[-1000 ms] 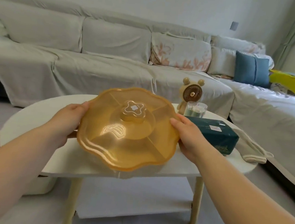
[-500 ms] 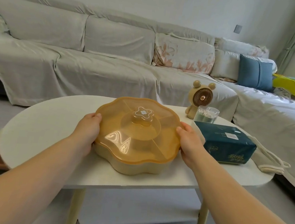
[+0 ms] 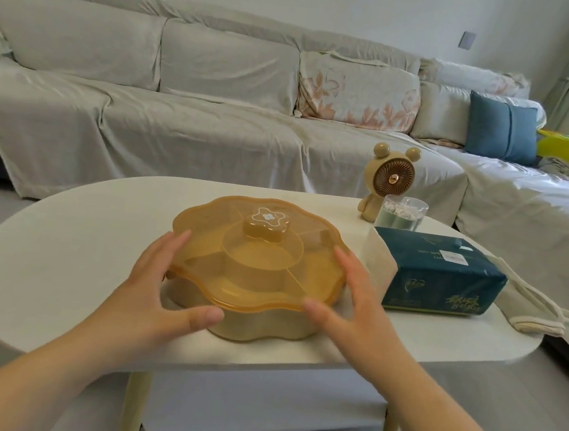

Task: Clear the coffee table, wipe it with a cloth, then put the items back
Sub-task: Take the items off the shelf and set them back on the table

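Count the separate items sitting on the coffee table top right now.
5: snack tray near the front middle, tissue pack to its right, cloth at the right end, bear fan and clear jar behind. None seem hidden.

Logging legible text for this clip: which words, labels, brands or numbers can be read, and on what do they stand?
None can be read for certain.
Tissue pack, top face: pale printed lines and a white sticker, too small and blurred.
Tissue pack, front face: a logo and brush-style yellow-green characters, blurred, not readable.
Snack box, lid knob: a white flower emblem only, no letters.
Bear-shaped fan and clear cup: no text visible.
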`<state>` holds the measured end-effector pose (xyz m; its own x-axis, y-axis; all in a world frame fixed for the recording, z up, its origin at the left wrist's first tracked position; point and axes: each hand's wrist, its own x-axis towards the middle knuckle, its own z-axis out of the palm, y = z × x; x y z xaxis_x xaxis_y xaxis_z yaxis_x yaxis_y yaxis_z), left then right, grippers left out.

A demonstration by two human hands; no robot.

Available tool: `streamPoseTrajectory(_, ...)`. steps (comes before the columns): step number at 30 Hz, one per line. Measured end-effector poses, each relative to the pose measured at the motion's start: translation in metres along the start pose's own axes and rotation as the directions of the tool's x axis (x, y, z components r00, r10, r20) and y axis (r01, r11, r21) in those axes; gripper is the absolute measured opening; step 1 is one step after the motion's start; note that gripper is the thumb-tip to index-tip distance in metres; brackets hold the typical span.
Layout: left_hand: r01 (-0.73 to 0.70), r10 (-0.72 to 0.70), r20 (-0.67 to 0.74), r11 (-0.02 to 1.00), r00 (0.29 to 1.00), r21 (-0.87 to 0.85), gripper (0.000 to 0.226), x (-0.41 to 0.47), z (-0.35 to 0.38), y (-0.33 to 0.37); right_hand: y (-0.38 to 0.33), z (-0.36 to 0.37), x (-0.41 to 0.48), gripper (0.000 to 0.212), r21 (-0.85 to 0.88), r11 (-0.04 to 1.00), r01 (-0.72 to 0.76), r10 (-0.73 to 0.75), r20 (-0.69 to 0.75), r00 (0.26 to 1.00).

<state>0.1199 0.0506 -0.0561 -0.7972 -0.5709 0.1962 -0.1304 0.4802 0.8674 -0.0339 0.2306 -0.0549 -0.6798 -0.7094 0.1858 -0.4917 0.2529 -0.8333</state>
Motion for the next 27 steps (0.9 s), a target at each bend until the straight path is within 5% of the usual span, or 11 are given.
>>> streamPoseTrajectory(5,0.009,-0.005,-0.027,0.991,1.0,0.13,0.111,0.018,0.009,0.001,0.009,0.003,0.017,0.083,-0.183,0.983,-0.01,0.011,0.002,1.0)
streamPoseTrajectory(23,0.049,-0.003,-0.193,0.971,0.981,0.234,0.093,0.106,0.051,-0.01,0.015,0.006,0.095,0.08,-0.183,0.976,-0.121,0.119,-0.024,0.993)
streamPoseTrajectory(27,0.033,0.021,-0.197,0.964,0.98,0.263,0.092,0.104,0.051,-0.012,-0.002,0.013,0.068,0.081,-0.301,0.954,-0.017,-0.001,-0.058,0.998)
